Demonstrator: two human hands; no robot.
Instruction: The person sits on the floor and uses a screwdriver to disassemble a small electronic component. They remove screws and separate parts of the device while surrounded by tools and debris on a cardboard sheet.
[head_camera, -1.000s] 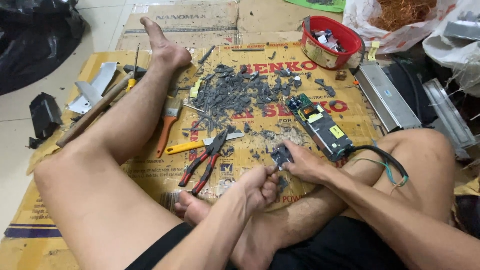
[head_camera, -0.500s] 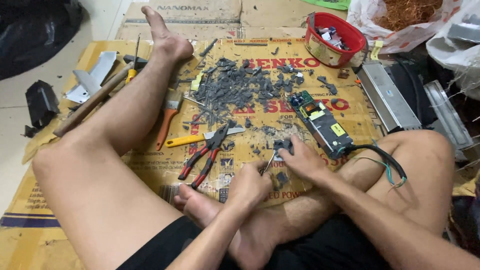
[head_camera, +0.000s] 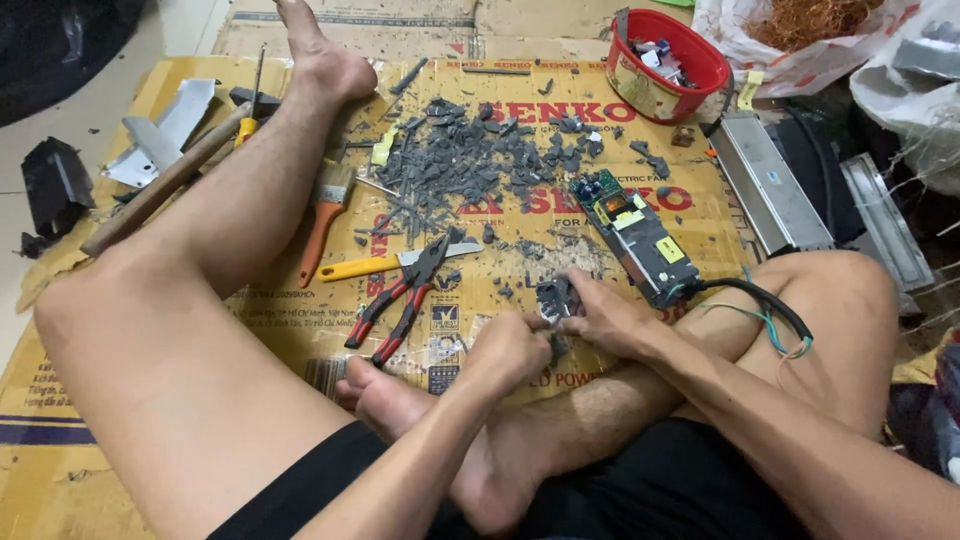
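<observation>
Both hands closed on a small grey part, a heap of grey fragments already lying beyond

Nearest, the left hand (head_camera: 510, 350) is curled shut and the right hand (head_camera: 600, 318) grips with bent fingers the same small dark grey piece (head_camera: 553, 298), held low over the cardboard sheet (head_camera: 180, 350) just ahead of the crossed legs. By the look of it the work is well along: a wide scatter of hard, angular grey plastic shards (head_camera: 470, 165) lies farther out, yet a long circuit board (head_camera: 635, 232) with green, yellow and black parts and a thick black cable lies whole just past the right hand. Left of the hands lie red-handled pliers (head_camera: 400, 300), a yellow-handled knife (head_camera: 385, 265) and an orange-handled brush (head_camera: 325, 215). Farthest, a glossy red tub (head_camera: 665, 65) holds small bits, beside a bag of copper wire (head_camera: 810, 20).
</observation>
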